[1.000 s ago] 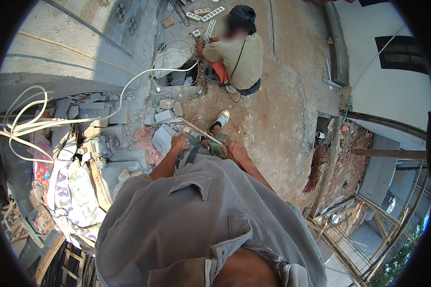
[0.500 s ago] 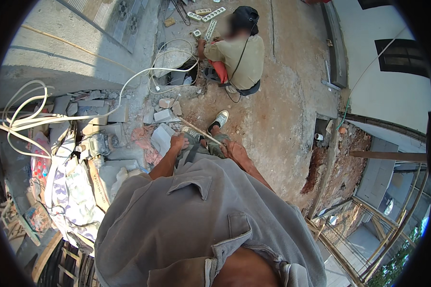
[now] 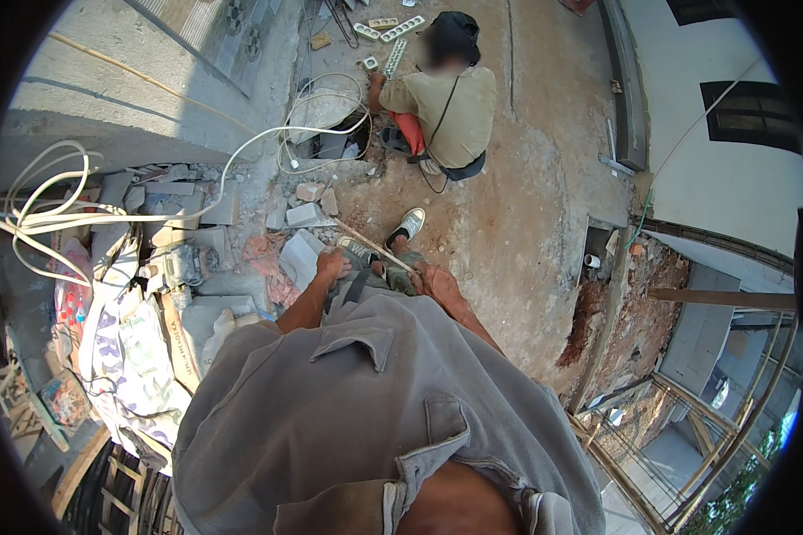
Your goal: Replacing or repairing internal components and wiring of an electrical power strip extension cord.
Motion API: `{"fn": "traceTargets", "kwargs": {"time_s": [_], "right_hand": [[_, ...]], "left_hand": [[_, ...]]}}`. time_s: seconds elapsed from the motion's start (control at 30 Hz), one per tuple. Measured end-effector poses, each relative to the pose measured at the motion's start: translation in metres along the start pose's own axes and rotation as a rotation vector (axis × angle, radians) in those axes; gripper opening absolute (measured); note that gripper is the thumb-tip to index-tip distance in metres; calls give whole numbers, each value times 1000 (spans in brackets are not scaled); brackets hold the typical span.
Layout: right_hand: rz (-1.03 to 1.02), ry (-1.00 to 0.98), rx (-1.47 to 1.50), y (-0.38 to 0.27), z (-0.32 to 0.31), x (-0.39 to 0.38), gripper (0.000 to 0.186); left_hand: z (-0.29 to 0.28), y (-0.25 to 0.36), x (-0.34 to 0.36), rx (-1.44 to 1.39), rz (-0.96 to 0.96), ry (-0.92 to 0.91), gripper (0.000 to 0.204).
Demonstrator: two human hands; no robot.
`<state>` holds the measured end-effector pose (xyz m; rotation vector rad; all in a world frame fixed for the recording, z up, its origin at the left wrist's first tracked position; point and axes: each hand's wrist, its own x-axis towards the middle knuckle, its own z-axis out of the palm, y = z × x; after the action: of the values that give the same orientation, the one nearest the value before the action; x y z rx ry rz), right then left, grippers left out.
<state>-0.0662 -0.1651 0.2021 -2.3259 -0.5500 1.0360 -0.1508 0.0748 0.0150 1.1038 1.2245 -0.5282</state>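
My right hand [image 3: 430,281] is closed on a thin light wooden stick [image 3: 366,242], which slants forward and left across my legs toward the rubble. My left hand [image 3: 331,266], beside a white block [image 3: 300,256], has curled fingers; whatever it may hold is hidden. My sneaker [image 3: 409,223] stands on the dirty concrete, near broken blocks [image 3: 305,214]. Ahead, a co-worker [image 3: 451,116] crouches beside an open pit [image 3: 352,143] ringed by loose white cable [image 3: 290,129], a hand among white socket strips [image 3: 394,55].
Coiled cable [image 3: 45,205] runs over rubble and piled bags [image 3: 125,348] at the left, below a concrete ledge [image 3: 143,67]. At the right are a white wall [image 3: 723,178], a trench [image 3: 584,316], a plank [image 3: 718,296] and bamboo framing [image 3: 723,446].
My hands and the stick stay in place. The co-worker's head and body have shifted very slightly; the surroundings sit a little differently in the picture.
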Motion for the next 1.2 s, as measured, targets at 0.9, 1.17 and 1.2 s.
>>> {"fn": "traceTargets", "kwargs": {"time_s": [0.9,1.17,1.2], "right_hand": [[-7,33,-77,25,12,0,27],[-98,37,-100,39,31,11,28],[-109,21,-108,42,34,13,28]], "left_hand": [[9,2,-3,57,14,-8,40],[-11,-12,15,-23,72,-38,43],[-13,-10,12,-41,67,-27,43]]}}
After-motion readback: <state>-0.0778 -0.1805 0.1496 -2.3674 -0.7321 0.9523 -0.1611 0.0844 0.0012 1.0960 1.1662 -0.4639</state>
